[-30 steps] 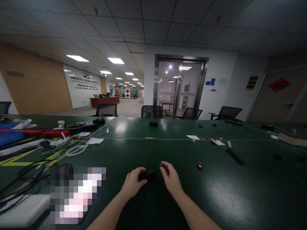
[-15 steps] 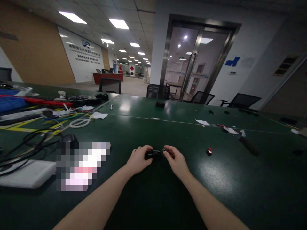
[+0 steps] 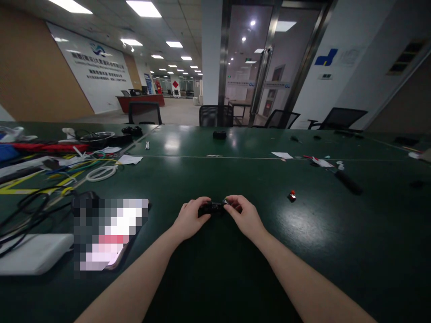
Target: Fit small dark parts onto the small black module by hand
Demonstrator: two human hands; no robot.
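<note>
My left hand (image 3: 191, 218) is closed on the left end of a small black block-shaped device (image 3: 213, 207), thumb in front and fingers behind. It sits low over the green table (image 3: 215, 269), and its exact kind is not clear. At its right end, my right hand (image 3: 247, 216) pinches a tiny piece (image 3: 226, 202) with a pale face between thumb and index finger. That piece meets the device's end or lies right against it; I cannot tell how far they are joined. A small red and silver part (image 3: 292, 195) lies to the right of my hands.
At left are a blurred-out phone (image 3: 116, 260), a white box (image 3: 33, 253), black cables (image 3: 27, 202) and a coiled white cable (image 3: 101, 173). A black-handled tool (image 3: 348, 180) lies at right. Farther back are a small black box (image 3: 219, 134), a wrench (image 3: 147, 145) and paper scraps (image 3: 130, 159).
My right hand has brought the small piece leftward to the end of the black device, closing the gap. My left hand keeps its hold. The view has tilted down.
</note>
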